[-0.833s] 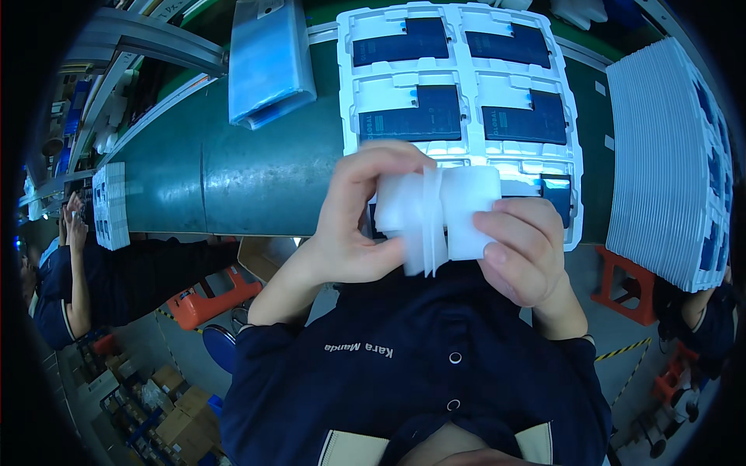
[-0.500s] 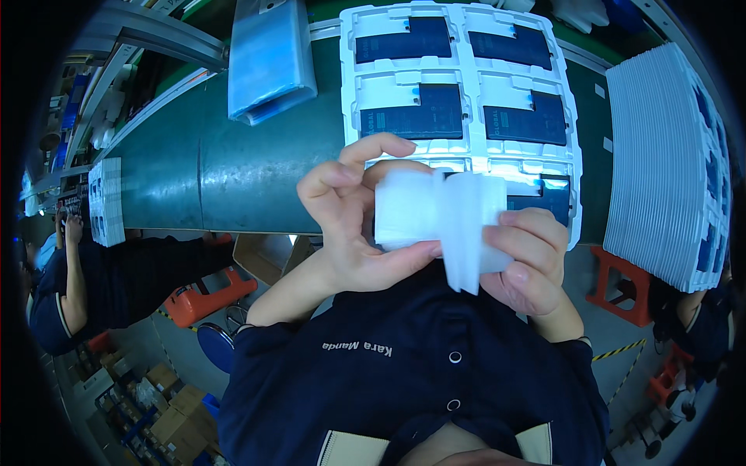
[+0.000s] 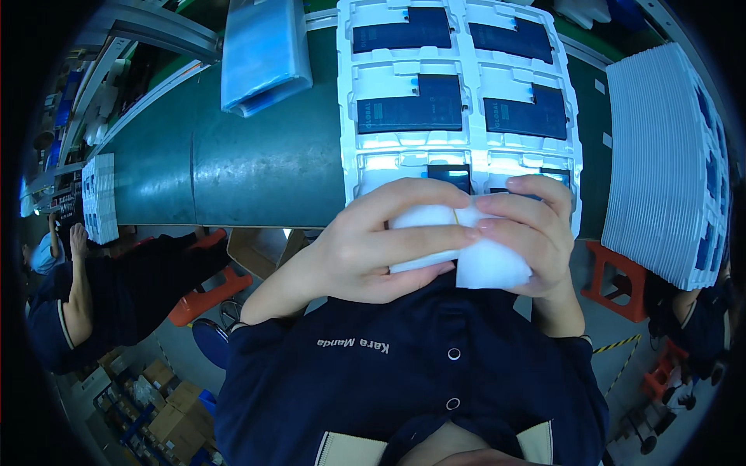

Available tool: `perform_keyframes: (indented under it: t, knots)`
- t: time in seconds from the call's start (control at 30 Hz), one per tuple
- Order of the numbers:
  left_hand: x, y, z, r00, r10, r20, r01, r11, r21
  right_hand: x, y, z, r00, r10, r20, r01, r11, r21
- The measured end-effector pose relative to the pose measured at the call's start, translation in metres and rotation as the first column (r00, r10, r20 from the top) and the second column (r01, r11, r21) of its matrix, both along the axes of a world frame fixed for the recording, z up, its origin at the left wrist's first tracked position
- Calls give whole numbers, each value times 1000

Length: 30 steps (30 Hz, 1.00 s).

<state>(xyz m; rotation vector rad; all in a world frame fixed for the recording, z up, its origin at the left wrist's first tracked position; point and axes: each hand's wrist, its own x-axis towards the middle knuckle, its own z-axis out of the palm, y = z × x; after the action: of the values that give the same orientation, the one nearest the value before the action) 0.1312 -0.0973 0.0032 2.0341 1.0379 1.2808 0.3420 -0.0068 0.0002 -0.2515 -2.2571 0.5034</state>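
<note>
Both hands are closed around a small bundle of soft white sheets (image 3: 491, 266), which looks like thin foam, in front of my chest. My left hand (image 3: 381, 241) wraps its left part, fingers over the top and thumb beneath. From the right, my right hand (image 3: 536, 229) grips the other end, with its fingertips meeting those of the left. A thin yellowish line, perhaps a band, crosses the bundle between the fingertips. Just beyond lies a white molded tray (image 3: 475, 85) holding several flat dark battery packs (image 3: 412, 105); the hands hide part of its near row.
A tall stack of white trays (image 3: 653, 163) rises at the right of the green table (image 3: 151, 179). A clear bluish plastic bag (image 3: 264, 58) lies at the back left. Smaller stacked trays (image 3: 99, 198) stand far left, near another person. Orange stools (image 3: 614, 281) are below the table edge.
The white sheets, fanned out and partly hanging before, are now pressed into a compact bundle. My left fingers have come down over it, and both hands have drawn together.
</note>
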Motion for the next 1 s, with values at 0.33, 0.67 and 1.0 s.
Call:
perform_keyframes:
  t: [0.33,0.67,1.0]
  knots:
    - [4,0,11,935,249,-254,-235,968,81,-2,0,-26,973,85,-216,-144,951,-274]
    - [29,1,-13,586,801,-121,-531,492,690,-15,-24,-6,955,-270,-125,-14,380,-925]
    - [33,1,-13,814,573,-92,-502,775,384,-22,-34,-14,913,-356,-200,-26,437,-899]
